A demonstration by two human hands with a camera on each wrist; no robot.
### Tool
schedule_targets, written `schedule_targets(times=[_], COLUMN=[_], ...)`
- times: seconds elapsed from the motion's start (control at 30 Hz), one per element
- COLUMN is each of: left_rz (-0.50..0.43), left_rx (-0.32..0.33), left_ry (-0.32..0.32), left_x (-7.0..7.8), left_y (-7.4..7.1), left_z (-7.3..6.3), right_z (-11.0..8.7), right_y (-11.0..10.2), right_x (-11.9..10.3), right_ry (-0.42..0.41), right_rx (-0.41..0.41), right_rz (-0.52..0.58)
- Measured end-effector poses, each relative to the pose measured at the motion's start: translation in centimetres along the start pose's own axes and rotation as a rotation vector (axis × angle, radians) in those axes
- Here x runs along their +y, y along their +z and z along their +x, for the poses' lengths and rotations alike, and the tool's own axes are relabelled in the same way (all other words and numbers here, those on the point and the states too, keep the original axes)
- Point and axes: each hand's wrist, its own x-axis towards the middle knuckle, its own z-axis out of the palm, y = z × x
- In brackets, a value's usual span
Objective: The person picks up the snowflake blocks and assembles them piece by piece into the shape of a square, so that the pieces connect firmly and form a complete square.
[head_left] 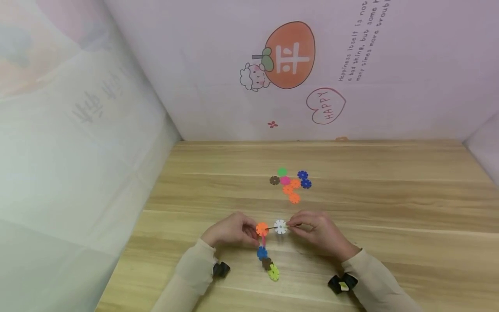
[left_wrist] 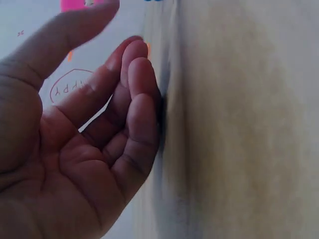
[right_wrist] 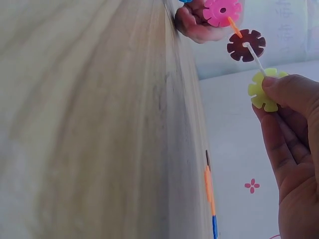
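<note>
A chain of slotted interlocking discs spans between both hands near the table's front. My left hand holds its left end beside the orange disc and pink disc; the exact grip is hidden. From the orange disc, a brown disc links to a white disc. At the right end my right hand pinches a pale yellow disc between thumb and fingers. Toward me trail a blue disc, a darker brown one and a lime disc.
Farther back on the wooden table lie loose discs: a green disc, a brown one, a pink one, several orange discs and two dark blue discs. A printed fabric wall stands behind the table. Black wrist cameras sit on both sleeves.
</note>
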Motion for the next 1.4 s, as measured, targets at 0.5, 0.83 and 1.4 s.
schedule_targets(times=[0.5, 0.83, 1.4], left_rz=[0.247, 0.144, -0.195], left_rx=[-0.024, -0.055, -0.022], left_ry=[0.083, 0.101, 0.060], left_x=[1.5, 1.6, 1.4], left_y=[0.9, 1.0, 1.7], left_z=[-0.1, 0.2, 1.4], right_z=[-0.1, -0.4, -0.8], right_y=[-0.3, -0.6, -1.5], right_x=[0.1, 0.3, 0.7], right_ry=[0.011, 0.008, 0.011], right_rx=[0.002, 0.053, 0.110], right_rz=[0.048, 0.026, 0.018])
